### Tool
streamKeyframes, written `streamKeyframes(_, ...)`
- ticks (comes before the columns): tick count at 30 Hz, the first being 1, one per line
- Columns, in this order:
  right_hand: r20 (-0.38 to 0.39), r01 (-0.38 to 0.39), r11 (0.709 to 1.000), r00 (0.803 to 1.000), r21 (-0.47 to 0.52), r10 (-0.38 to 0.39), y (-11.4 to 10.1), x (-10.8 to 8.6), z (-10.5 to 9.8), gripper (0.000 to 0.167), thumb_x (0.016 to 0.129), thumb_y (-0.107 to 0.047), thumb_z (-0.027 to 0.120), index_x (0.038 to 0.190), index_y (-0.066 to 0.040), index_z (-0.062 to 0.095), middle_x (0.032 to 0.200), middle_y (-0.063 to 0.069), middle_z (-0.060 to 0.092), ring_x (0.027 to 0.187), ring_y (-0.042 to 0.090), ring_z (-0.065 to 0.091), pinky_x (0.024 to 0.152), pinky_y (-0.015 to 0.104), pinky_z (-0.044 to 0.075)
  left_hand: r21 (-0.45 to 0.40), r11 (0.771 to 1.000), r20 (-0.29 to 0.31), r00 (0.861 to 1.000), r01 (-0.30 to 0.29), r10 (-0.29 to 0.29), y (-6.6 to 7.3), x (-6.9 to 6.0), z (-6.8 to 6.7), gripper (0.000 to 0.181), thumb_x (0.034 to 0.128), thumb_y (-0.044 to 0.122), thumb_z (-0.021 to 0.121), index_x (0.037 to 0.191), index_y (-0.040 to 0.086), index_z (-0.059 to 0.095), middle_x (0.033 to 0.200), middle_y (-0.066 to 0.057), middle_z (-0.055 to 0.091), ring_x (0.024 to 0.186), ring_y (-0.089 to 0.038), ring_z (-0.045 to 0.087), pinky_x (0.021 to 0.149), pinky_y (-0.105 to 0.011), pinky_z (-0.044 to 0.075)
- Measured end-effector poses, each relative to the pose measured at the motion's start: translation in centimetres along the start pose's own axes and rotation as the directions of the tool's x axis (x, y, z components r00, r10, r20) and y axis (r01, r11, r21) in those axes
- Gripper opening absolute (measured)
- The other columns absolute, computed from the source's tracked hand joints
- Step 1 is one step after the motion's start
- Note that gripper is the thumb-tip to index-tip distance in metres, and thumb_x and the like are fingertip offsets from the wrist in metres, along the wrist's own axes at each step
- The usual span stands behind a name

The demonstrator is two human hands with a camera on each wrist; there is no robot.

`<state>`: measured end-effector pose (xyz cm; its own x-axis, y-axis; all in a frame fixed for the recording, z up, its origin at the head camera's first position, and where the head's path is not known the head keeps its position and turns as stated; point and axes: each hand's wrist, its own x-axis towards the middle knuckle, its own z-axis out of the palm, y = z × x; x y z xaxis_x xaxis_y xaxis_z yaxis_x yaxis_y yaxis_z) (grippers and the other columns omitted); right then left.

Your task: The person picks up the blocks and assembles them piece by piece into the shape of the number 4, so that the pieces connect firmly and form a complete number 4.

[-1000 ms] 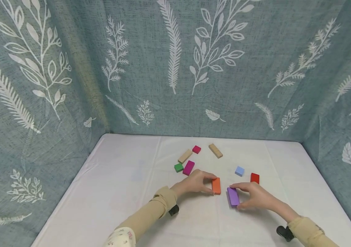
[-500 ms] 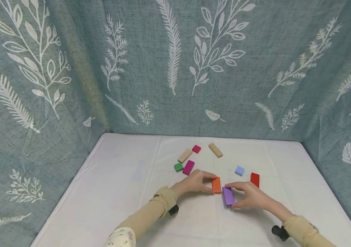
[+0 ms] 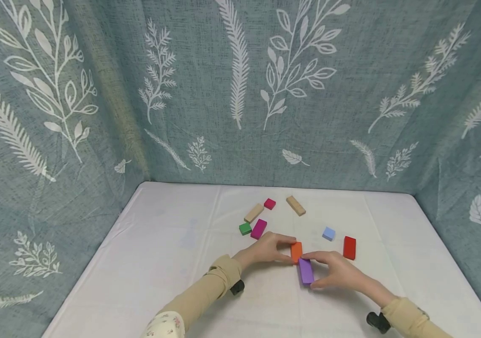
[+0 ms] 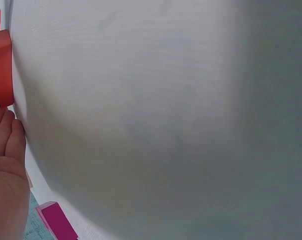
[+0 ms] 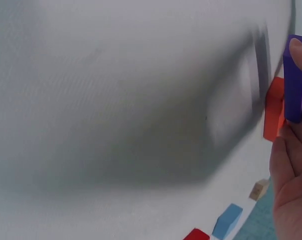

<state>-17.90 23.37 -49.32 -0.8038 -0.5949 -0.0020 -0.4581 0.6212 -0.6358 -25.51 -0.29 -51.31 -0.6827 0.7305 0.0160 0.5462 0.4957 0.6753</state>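
Right hand (image 3: 339,271) has a purple block (image 3: 306,272) pinched end to end, thumb on the near end and fingertip on the far end. Left hand (image 3: 269,248) is doing pretty much the same with an orange block (image 3: 296,252), thumb at the near end and fingers at the far one. Purple sits just near and slightly right of orange, tilted a bit, its far end right by orange's near right corner. Honestly can't tell if they're touching.

Rest of the blocks are scattered farther back on the white-covered desk (image 3: 160,263). Just past the left hand's knuckles there's a magenta block (image 3: 259,229), with a little green block (image 3: 245,228) just left of it and a plain wooden block (image 3: 253,213) beyond those two. Farther back is a small crimson block (image 3: 269,203), and right of that, another wooden block (image 3: 296,205). Over on the right, a small light blue block (image 3: 329,234) lies beyond the right hand, and a red block (image 3: 349,248) is near its far side. Both arms have tan sleeves (image 3: 225,273), and a teal curtain (image 3: 206,94) with white leaf prints hangs behind everything.
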Motion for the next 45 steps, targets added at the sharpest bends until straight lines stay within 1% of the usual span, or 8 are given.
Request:
streamKeyframes(8, -0.046, 0.029, 0.999, 0.998, -0.025, -0.030, -0.6, 0.1, 0.9, 0.064, 0.071, -0.028, 0.082, 0.128, -0.010, 0.058, 0.127, 0.002, 0.063, 0.117, 0.026, 0.059, 0.095, 0.043, 0.050, -0.036, 0.999, -0.012, 1.000, 0.010, -0.011, 0.1, -0.4, -0.1, 0.050, 0.0810, 0.024, 0.076, 0.127, 0.011, 0.062, 0.130, -0.001, 0.061, 0.125, -0.014, 0.054, 0.105, -0.024, 0.042)
streamKeyframes(12, -0.063, 0.020, 0.999, 0.998, -0.043, -0.023, -0.7, 0.0, 1.4, 0.066, 0.071, -0.034, 0.082, 0.128, -0.010, 0.058, 0.126, 0.002, 0.064, 0.117, 0.025, 0.059, 0.095, 0.044, 0.050, -0.047, 0.999, -0.010, 1.000, 0.018, -0.018, 0.1, -0.5, -0.1, 0.049, 0.0812, 0.024, 0.075, 0.126, 0.011, 0.062, 0.131, 0.000, 0.061, 0.125, -0.013, 0.053, 0.105, -0.023, 0.041)
streamKeyframes(16, -0.085, 0.010, 0.999, 0.996, -0.043, -0.013, -0.8, 0.0, 1.9, 0.066, 0.071, -0.035, 0.082, 0.128, -0.011, 0.058, 0.126, 0.002, 0.064, 0.117, 0.025, 0.060, 0.095, 0.044, 0.050, -0.055, 0.998, -0.012, 1.000, 0.025, -0.026, -0.1, -0.5, -0.1, 0.049, 0.0815, 0.024, 0.075, 0.127, 0.012, 0.062, 0.131, 0.000, 0.061, 0.125, -0.013, 0.053, 0.105, -0.024, 0.042)
streamKeyframes(22, -0.104, -0.007, 0.999, 0.995, -0.046, 0.002, -0.7, 0.0, 2.5, 0.066, 0.071, -0.037, 0.082, 0.128, -0.013, 0.059, 0.127, 0.002, 0.063, 0.118, 0.026, 0.059, 0.095, 0.045, 0.050, -0.039, 0.999, -0.021, 1.000, 0.017, -0.018, -0.4, -0.5, 0.0, 0.048, 0.0820, 0.024, 0.075, 0.126, 0.013, 0.062, 0.130, 0.001, 0.061, 0.125, -0.012, 0.054, 0.105, -0.024, 0.042)
streamKeyframes(25, -0.110, 0.001, 0.998, 0.994, -0.056, -0.007, -0.6, 0.1, 2.7, 0.064, 0.071, -0.035, 0.082, 0.127, -0.014, 0.059, 0.127, 0.002, 0.063, 0.118, 0.025, 0.059, 0.096, 0.044, 0.049, -0.038, 0.999, -0.025, 1.000, 0.012, -0.013, -0.4, -0.5, 0.1, 0.048, 0.0820, 0.025, 0.075, 0.126, 0.013, 0.062, 0.130, 0.001, 0.062, 0.125, -0.012, 0.054, 0.105, -0.024, 0.042)
streamKeyframes(29, -0.124, 0.017, 0.997, 0.992, -0.079, -0.027, -0.5, 0.1, 2.9, 0.065, 0.070, -0.030, 0.083, 0.127, -0.011, 0.059, 0.127, 0.003, 0.063, 0.118, 0.026, 0.059, 0.097, 0.044, 0.049, -0.047, 0.999, -0.025, 1.000, 0.007, -0.008, -0.5, -0.5, 0.2, 0.048, 0.0822, 0.025, 0.074, 0.127, 0.013, 0.062, 0.130, 0.001, 0.062, 0.125, -0.012, 0.054, 0.104, -0.024, 0.043)
streamKeyframes(36, -0.114, -0.003, 0.996, 0.993, -0.090, -0.007, -0.5, 0.0, 3.2, 0.066, 0.071, -0.029, 0.083, 0.129, -0.008, 0.058, 0.129, 0.006, 0.062, 0.120, 0.028, 0.058, 0.098, 0.045, 0.048, -0.029, 1.000, -0.029, 1.000, 0.002, -0.003, -0.5, -0.6, 0.3, 0.047, 0.0826, 0.026, 0.074, 0.126, 0.013, 0.062, 0.130, 0.001, 0.062, 0.125, -0.012, 0.053, 0.105, -0.025, 0.042)
streamKeyframes(45, -0.094, -0.018, 0.996, 0.995, -0.082, 0.010, -0.8, 0.0, 3.2, 0.061, 0.074, -0.032, 0.081, 0.127, -0.010, 0.061, 0.139, 0.007, 0.054, 0.124, 0.029, 0.054, 0.097, 0.045, 0.047, -0.046, 0.999, -0.017, 1.000, 0.007, -0.008, -0.4, -0.5, 0.3, 0.047, 0.0840, 0.024, 0.073, 0.128, 0.013, 0.061, 0.132, -0.001, 0.060, 0.125, -0.014, 0.053, 0.104, -0.026, 0.044)
